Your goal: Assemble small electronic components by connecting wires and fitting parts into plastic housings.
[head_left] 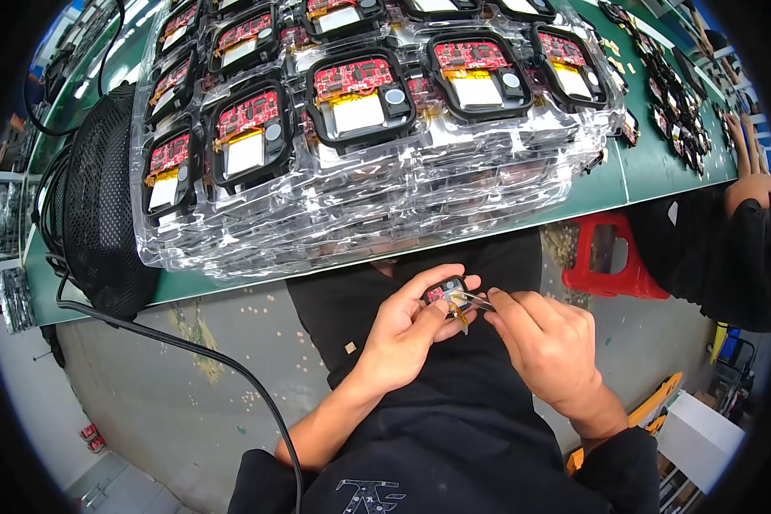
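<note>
— Green tabletop point(651, 167) carries what?
— Stacked clear plastic trays point(360, 171) of red circuit boards, along its near edge.
— And below it?
— Left hand point(407, 330) grips a small black-framed module point(447, 294) over the lap; right hand point(548, 343) pinches thin metal tweezers point(474, 300) against it.

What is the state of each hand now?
Left hand: closed on a small black module with red circuit board.
Right hand: closed, pinching metal tweezers.
</note>
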A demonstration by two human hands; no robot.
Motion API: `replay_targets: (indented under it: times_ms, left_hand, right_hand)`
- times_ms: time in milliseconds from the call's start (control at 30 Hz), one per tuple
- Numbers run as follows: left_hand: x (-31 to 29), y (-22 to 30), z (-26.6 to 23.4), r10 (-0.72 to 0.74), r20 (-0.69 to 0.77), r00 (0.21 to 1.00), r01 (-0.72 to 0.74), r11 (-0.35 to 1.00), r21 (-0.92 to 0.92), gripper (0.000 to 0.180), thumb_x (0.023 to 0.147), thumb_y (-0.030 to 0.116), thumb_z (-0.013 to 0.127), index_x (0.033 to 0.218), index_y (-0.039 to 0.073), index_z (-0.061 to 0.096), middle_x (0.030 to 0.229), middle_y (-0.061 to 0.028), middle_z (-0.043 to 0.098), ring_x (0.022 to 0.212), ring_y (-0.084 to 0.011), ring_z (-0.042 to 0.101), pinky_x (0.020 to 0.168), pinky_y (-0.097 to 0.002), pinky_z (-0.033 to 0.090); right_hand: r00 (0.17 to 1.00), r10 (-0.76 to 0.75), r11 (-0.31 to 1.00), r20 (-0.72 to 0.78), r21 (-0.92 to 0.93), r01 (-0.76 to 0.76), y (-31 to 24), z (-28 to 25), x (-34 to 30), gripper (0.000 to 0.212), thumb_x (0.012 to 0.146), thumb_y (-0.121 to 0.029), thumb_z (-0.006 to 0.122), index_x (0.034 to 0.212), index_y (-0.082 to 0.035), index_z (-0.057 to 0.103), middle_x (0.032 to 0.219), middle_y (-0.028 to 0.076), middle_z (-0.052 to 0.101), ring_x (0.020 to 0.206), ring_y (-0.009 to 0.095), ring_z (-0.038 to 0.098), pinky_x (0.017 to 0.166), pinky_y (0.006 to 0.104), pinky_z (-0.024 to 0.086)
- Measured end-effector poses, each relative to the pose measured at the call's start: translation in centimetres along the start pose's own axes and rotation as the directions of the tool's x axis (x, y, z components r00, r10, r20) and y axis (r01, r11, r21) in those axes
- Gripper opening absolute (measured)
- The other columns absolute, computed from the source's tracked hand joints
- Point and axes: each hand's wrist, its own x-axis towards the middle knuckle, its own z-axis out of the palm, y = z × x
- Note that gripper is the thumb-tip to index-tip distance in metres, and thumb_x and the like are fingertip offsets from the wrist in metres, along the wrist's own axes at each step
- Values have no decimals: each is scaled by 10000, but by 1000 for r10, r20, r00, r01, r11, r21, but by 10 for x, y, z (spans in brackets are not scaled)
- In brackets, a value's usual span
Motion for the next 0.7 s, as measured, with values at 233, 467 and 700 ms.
replay_targets:
  times_ms: [233, 467, 700]
  left_hand:
    - [2, -2, 0, 27, 5, 1000, -28, 999, 35, 378, 1085, -8, 399, 1458, -21, 460, 1375, -214, 624, 1154, -273, 691, 1001, -369, 601]
    - [0, 1, 3, 5, -38, 999, 0, 991, 135, 390, 1081, -17, 392, 1464, -16, 461, 1357, -192, 638, 1138, -255, 693, 965, -330, 604]
    - [-3, -2, 6, 99, 3, 995, -94, 939, 330, 416, 1081, -13, 389, 1492, -8, 454, 1435, -149, 596, 1260, -202, 619, 1080, -360, 529]
  right_hand:
    - [1000, -21, 999, -3, -41, 21, 1, -1, -1, 280, 837, -196, 792, 1072, -50, 748, 763, -15, 605, 562, 109, 574, 477, 279, 464]
    - [999, -48, 996, 7, -78, 48, 0, 0, -2, 274, 846, -182, 780, 1076, -37, 746, 792, -9, 590, 564, 101, 554, 472, 262, 430]
    - [1000, -23, 990, -5, -143, 22, -3, -1, 2, 273, 858, -188, 771, 1082, -35, 745, 729, -11, 526, 562, 103, 549, 465, 270, 423]
